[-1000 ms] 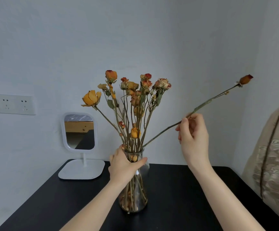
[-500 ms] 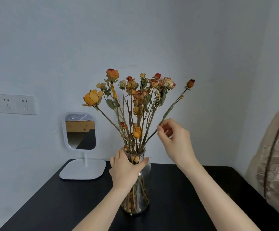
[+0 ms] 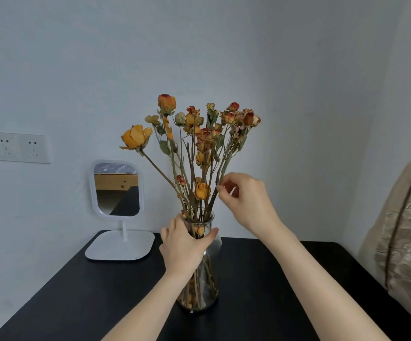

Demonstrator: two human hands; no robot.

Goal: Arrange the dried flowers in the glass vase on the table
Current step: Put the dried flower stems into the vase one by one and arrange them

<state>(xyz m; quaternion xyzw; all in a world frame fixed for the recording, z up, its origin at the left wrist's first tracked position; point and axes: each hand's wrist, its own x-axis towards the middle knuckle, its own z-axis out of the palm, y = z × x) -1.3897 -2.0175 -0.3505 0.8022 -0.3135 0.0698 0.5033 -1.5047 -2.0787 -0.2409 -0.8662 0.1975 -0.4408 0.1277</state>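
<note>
- Since the frame a second earlier, one long stem (image 3: 226, 163) had swung from a wide lean to the right of the vase (image 3: 213, 249) to nearly upright, and its bud sat among the other heads. The right hand (image 3: 246, 203) had come in towards the vase with it.
- The left hand (image 3: 187, 244) gripped the vase neck, with fingers and thumb curled round the glass just below the rim.
- The right fingertips (image 3: 221, 187) pinched that stem above the rim and slightly right of the vase, and the remaining fingers were curled loosely behind.
- The stem ran from the pinch down into the vase mouth and up into the dried flowers (image 3: 199, 143).
- The vase stood upright on the table (image 3: 285, 279), with a mirror (image 3: 117, 190) to its left.
- Every flower in view stood in the vase, and none lay beside it.
- Judged nearly complete. Outstanding items were release of the held stem and possibly evening the spread, as one yellow rose (image 3: 135, 137) leaned well out to the left of the vase.
</note>
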